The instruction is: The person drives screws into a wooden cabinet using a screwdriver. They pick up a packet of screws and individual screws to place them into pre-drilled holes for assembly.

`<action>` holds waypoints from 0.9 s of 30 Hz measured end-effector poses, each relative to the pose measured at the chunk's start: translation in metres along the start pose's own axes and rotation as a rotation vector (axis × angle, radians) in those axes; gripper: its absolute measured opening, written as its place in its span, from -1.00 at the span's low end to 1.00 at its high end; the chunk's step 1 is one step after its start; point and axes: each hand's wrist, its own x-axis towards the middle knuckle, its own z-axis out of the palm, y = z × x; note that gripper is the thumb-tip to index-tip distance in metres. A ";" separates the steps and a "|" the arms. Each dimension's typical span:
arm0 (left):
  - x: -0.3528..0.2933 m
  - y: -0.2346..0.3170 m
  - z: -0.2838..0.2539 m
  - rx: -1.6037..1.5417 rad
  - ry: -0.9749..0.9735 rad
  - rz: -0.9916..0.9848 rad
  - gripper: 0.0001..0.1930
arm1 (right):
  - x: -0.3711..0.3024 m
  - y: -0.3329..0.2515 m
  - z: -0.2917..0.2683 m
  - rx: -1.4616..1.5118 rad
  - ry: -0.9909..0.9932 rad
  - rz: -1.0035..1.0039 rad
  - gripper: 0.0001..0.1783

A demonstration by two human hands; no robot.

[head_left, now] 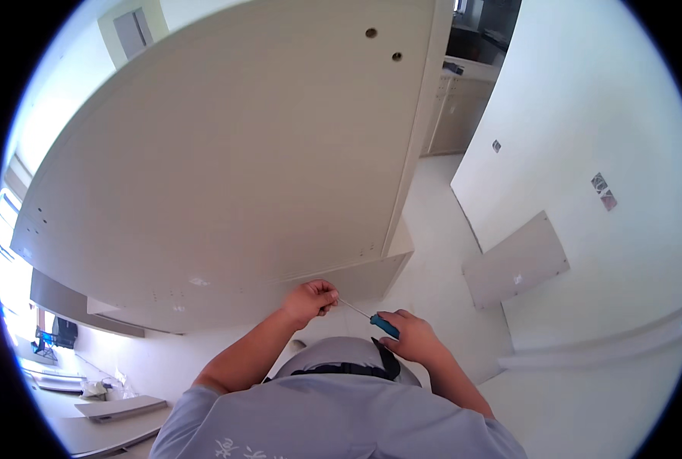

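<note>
The right hand [411, 335] grasps the teal-handled screwdriver [385, 327]; the left hand [309, 301] pinches its tip; any screw there is too small to tell; best to align shaft and fingertips, clear of the pre-drilled beige panel [241, 153] just beyond the left grip.

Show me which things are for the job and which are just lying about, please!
For the job:
screwdriver, in the right hand, its tip at the left hand
big pale panel in front, probably

Just lying about, it seems:
board by the right wall
flat boards at lower left
</note>
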 end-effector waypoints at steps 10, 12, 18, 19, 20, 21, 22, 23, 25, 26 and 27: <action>0.018 0.127 0.083 0.016 -0.032 0.396 -0.83 | -0.009 -0.002 -0.050 -0.192 0.767 -0.276 -0.50; 0.018 0.163 0.109 -0.264 -0.102 0.385 -0.79 | -0.005 -0.029 -0.067 -0.123 0.884 -0.371 -0.55; -0.007 0.264 0.164 -0.702 -0.435 0.468 -0.72 | 0.014 -0.089 -0.128 -0.272 1.202 -0.593 -0.55; -0.010 0.270 0.168 -0.732 -0.471 0.489 -0.71 | 0.018 -0.100 -0.137 -0.275 1.213 -0.584 -0.55; -0.013 0.270 0.170 -0.712 -0.432 0.465 -0.71 | 0.020 -0.112 -0.146 -0.280 1.225 -0.575 -0.56; -0.014 0.264 0.170 -0.692 -0.392 0.439 -0.72 | 0.020 -0.123 -0.151 -0.275 1.237 -0.558 -0.57; -0.017 0.258 0.169 -0.669 -0.349 0.418 -0.72 | 0.018 -0.132 -0.156 -0.283 1.243 -0.549 -0.57; -0.014 0.242 0.162 -0.598 -0.354 0.384 -0.73 | 0.015 -0.140 -0.160 -0.291 1.250 -0.538 -0.57; -0.003 0.197 0.134 -0.434 -0.371 0.280 -0.73 | 0.005 -0.160 -0.170 -0.395 1.271 -0.518 -0.58; 0.003 0.173 0.116 -0.343 -0.389 0.205 -0.74 | -0.002 -0.170 -0.175 -0.410 1.258 -0.495 -0.58; 0.010 0.146 0.093 -0.309 -0.376 0.086 -0.78 | -0.008 -0.181 -0.177 -0.427 1.244 -0.470 -0.58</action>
